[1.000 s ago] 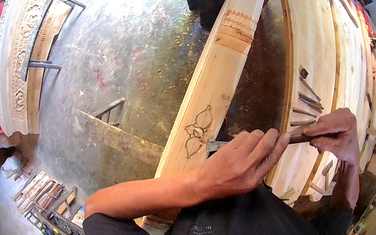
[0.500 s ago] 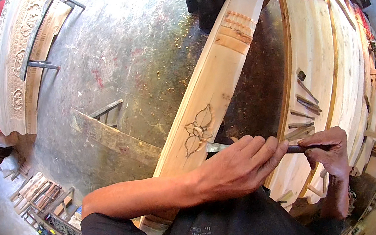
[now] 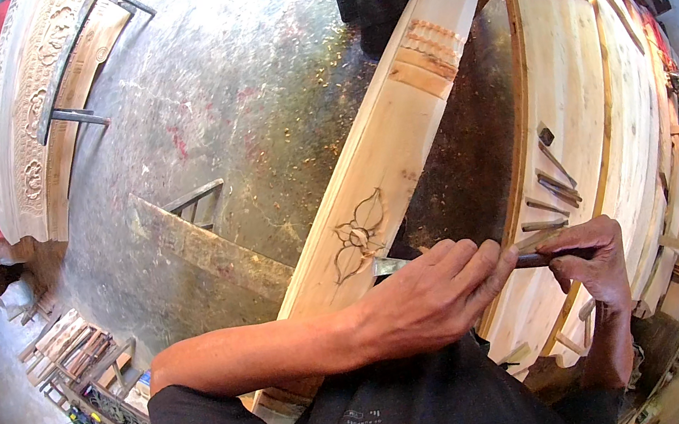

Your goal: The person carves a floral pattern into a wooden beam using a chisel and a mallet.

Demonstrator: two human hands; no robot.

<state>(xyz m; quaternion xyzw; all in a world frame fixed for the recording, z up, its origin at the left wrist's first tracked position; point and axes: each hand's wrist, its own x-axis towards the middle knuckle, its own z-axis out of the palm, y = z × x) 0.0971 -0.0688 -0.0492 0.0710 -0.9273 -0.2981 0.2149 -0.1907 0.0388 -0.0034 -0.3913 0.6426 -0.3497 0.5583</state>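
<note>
Right hand [image 3: 585, 255] has shifted a bit over the last second: it's slightly further left and lower, and looks turned at the wrist. Its fingers are curled round the back part of the handle of a flat-bladed chisel [image 3: 389, 266]. Left hand [image 3: 433, 304] has barely budged, closed over the tool further forward, fingers bunched together, so neither one is open.

Blade's in pretty much the same spot too, its tip at the near edge of the long pale wooden beam [image 3: 397, 152], just beside the lower petal of the drawn flower [image 3: 357, 236]. Can't tell if the edge is biting or only resting. Outline looks the same as well, so I'd read it as a small change of angle or push from the back hand, with the front one keeping the blade placed.

Spare carving tools [image 3: 556, 185] lie on the pale wooden panel [image 3: 559, 73] to the right, untouched.
</note>
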